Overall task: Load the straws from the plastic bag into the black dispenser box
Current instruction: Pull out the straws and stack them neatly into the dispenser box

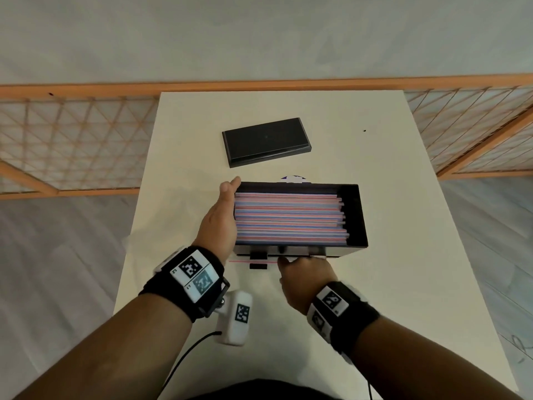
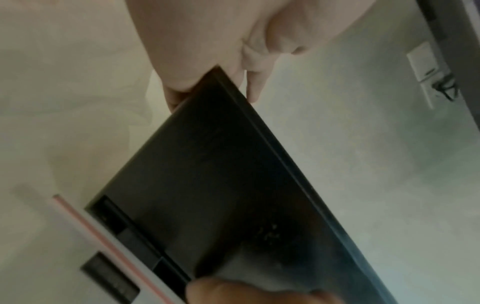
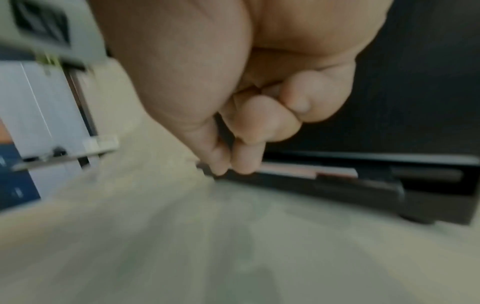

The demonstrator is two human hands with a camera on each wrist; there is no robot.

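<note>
The black dispenser box (image 1: 354, 220) stands open in the middle of the table, packed with red, blue and white striped straws (image 1: 288, 217). My left hand (image 1: 222, 215) lies flat against the box's left end, fingers straight. In the left wrist view the left hand (image 2: 207, 41) meets the corner of the box (image 2: 221, 174). My right hand (image 1: 300, 272) is at the box's front slot. Its thumb and forefinger pinch one red-striped straw (image 1: 242, 261) that lies along the front. The right wrist view shows this pinch of the right hand (image 3: 226, 164) on the straw (image 3: 306, 170).
The box's black lid (image 1: 265, 142) lies flat farther back on the white table (image 1: 389, 284). A round white and blue thing (image 1: 292, 179) peeks out behind the box. A faint clear plastic bag (image 1: 138, 241) lies by the table's left edge. Wooden lattice screens (image 1: 72, 140) flank the table.
</note>
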